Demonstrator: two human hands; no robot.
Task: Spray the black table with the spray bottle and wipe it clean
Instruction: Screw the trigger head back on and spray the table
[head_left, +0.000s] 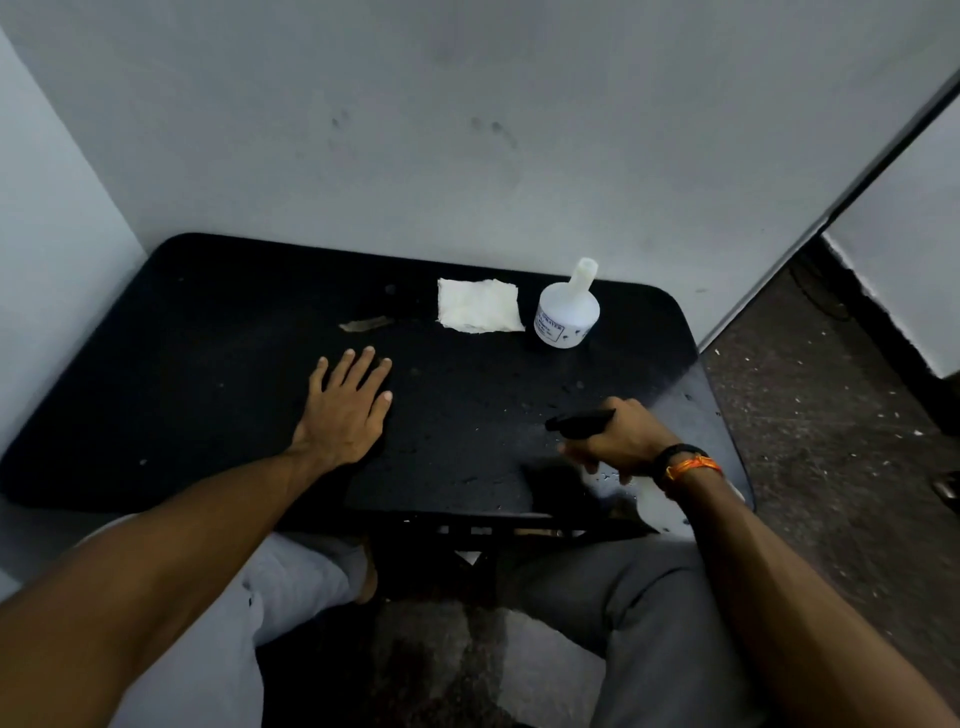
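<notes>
The black table (218, 332) fills the middle of the view, speckled with droplets on its right half. My right hand (621, 441) grips a spray bottle (579, 420) by its black trigger head, nozzle pointing left, low over the table's front right; the pale bottle body shows below my wrist. My left hand (345, 402) lies flat on the table, fingers spread, palm down, holding nothing. A folded white tissue (478, 305) lies near the back edge.
A white plastic bottle (567, 309) with a narrow neck stands right of the tissue. A small brown scrap (365, 324) lies left of it. Walls close the back and left; floor lies to the right. My knees are under the front edge.
</notes>
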